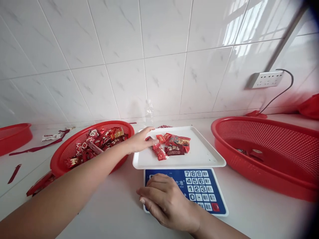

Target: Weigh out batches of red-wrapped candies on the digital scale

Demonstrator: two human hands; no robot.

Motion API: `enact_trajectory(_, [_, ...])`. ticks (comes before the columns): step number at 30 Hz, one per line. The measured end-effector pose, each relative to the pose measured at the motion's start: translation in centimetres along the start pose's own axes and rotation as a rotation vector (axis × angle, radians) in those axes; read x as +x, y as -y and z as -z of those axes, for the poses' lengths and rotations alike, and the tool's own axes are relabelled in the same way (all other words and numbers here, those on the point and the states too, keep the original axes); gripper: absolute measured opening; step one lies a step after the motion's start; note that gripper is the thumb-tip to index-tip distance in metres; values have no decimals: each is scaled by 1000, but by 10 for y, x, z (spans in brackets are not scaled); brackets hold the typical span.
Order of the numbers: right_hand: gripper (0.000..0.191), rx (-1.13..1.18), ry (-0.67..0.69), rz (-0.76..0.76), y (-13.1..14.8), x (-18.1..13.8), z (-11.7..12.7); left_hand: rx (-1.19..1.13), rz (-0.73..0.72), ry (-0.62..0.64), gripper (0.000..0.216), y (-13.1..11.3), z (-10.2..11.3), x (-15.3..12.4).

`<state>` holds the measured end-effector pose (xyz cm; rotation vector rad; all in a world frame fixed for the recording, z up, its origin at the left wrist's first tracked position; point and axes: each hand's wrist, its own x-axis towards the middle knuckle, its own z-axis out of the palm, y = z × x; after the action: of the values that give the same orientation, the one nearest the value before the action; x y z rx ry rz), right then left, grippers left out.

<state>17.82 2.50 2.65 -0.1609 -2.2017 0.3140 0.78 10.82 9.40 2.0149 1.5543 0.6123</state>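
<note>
My left hand (140, 141) reaches over the left rim of the white weighing tray (199, 156), fingers apart, fingertips at the edge of the snack packets. Several red snack packets (175, 146) lie in a loose group on that tray. A small dark packet (149, 138) shows between the fingers; I see no firm grip on it. Below the tray is the scale's blue keypad (184, 191). My right hand (169, 202) is curled closed above the left part of this panel, hiding its display, and nothing shows in the fingers.
Left of the tray, a red plastic basket (62, 154) holds many red packets. A larger red basket (264, 179) at right has a few packets inside. A clear bottle (149, 111) stands by the tiled wall. Another red basket (15, 137) and wrapper strips (37, 149) lie far left.
</note>
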Motion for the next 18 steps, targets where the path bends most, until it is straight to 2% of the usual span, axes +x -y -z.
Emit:
enact_trajectory(4, [31, -19, 15, 11, 0, -1, -1, 120, 0, 82, 74, -21, -36, 14])
enact_trajectory(7, [31, -34, 12, 20, -1, -1, -2, 251, 13, 110, 79, -33, -52, 28])
enact_trajectory(12, [34, -52, -14, 29, -2, 0, -2, 391, -13, 159, 86, -47, -67, 44])
enact_trajectory(18, [33, -85, 15, 40, -2, -2, -5, 480, -97, 119, 70, -48, -73, 45])
